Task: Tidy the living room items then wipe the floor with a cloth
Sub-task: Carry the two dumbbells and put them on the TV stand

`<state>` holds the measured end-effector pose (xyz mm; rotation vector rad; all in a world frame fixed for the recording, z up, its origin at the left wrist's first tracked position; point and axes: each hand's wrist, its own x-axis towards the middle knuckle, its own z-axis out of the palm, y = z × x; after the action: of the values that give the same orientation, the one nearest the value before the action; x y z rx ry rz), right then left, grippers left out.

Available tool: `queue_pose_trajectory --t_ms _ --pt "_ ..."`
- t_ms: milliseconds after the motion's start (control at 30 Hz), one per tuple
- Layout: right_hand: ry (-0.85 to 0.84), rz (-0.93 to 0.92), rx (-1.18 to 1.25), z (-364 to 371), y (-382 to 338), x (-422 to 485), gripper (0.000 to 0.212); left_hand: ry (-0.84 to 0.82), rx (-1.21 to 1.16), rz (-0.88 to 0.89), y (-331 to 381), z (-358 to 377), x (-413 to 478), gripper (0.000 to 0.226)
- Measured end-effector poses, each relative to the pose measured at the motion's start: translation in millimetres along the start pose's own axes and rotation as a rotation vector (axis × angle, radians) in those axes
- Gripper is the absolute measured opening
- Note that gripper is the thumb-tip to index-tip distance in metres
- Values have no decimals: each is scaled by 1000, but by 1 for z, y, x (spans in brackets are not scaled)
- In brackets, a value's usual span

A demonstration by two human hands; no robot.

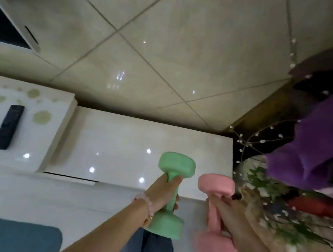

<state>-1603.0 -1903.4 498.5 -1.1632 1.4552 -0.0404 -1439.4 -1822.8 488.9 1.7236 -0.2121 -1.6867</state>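
Note:
My left hand point(162, 192) grips the handle of a green dumbbell point(171, 193), held nearly upright above a glossy white cabinet top point(116, 140). Just to its right, my right hand point(228, 210) grips a pink dumbbell point(215, 217), tilted slightly, with one end over the cabinet's right edge. The two dumbbells are side by side and apart. A bead bracelet circles my left wrist.
A black remote point(7, 127) lies on a raised white surface at the left. A purple cloth point(322, 145) and thin branches with white buds fill the right side above a patterned vase point(277, 218). A blue mat point(6, 235) lies at the bottom left. Beige tiles point(153, 37) stretch beyond.

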Motion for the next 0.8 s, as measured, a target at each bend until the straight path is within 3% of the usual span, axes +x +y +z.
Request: queue_pose_trajectory --t_ms 200,533,800 --pt "26 208 -5 10 48 126 24 54 27 -23 -23 13 126 36" --pt "188 254 -31 -19 116 266 23 45 40 -110 -78 50 274 36" --pt "151 92 -142 -33 124 301 22 34 -88 -134 -83 79 326 27"
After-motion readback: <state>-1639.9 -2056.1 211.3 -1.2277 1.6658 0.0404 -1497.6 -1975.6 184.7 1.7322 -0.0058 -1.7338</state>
